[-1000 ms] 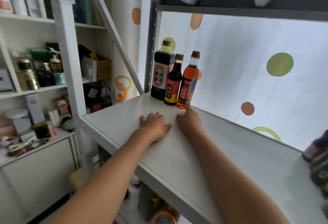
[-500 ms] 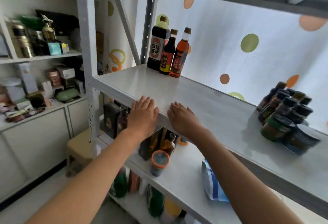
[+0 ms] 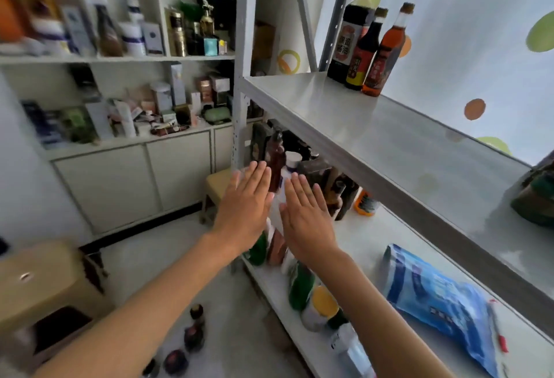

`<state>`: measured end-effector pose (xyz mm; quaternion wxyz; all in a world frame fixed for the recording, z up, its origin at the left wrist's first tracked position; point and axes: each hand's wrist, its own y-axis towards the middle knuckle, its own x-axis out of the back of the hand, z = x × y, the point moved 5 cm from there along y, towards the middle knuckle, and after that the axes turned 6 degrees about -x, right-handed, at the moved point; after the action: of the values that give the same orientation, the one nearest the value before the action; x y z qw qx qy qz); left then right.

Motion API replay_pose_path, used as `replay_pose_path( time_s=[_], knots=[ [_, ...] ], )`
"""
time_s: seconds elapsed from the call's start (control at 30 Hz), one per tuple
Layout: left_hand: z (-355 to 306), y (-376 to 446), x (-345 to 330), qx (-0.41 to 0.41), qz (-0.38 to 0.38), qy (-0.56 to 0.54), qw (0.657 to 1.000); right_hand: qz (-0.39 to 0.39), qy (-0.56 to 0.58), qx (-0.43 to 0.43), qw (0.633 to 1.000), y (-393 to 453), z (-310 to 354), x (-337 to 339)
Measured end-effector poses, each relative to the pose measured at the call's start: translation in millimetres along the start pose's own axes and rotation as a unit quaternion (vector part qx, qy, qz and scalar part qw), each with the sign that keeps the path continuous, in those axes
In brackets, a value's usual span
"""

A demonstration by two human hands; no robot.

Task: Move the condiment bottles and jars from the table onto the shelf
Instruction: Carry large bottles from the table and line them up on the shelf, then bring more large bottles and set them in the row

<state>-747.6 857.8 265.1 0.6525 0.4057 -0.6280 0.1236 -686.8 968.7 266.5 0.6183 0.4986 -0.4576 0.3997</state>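
A: Both hands have come off the shelf (image 3: pixel 389 138) edge and dropped lower.

B: Left hand (image 3: pixel 244 207), right hand (image 3: pixel 305 213): fingers straight, empty. Three bottles (image 3: pixel 368 51) stand shelved; small jars (image 3: pixel 186 338) below look left to move.

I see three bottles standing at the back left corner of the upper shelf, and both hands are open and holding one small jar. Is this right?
Not quite. The head view shows the three bottles at the back left corner of the upper shelf, and the left hand and right hand are both open, but they hold nothing: the fingers are straight and there is no jar between them.
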Motion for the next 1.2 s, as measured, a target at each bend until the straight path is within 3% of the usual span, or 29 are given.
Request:
replay_pose_path(
  time_s=[0.33, 0.67, 0.93, 1.2],
  knots=[
    [24, -174, 12, 0.221, 0.071, 0.059, 0.971, 0.068, 0.084, 0.21, 0.972, -68, 114, -44],
    [71, -372, 72, 0.411, 0.047, 0.097, 0.905, 0.098, 0.144, 0.387, 0.905, -169, 286, -48],
    [85, -576, 149, 0.564, -0.014, 0.133, 0.815, 0.14, 0.194, 0.536, 0.81, -312, 451, -34],
    [58, -800, 222, 0.703, -0.076, 0.15, 0.691, 0.185, 0.208, 0.663, 0.694, -498, 610, -20]
  ],
)
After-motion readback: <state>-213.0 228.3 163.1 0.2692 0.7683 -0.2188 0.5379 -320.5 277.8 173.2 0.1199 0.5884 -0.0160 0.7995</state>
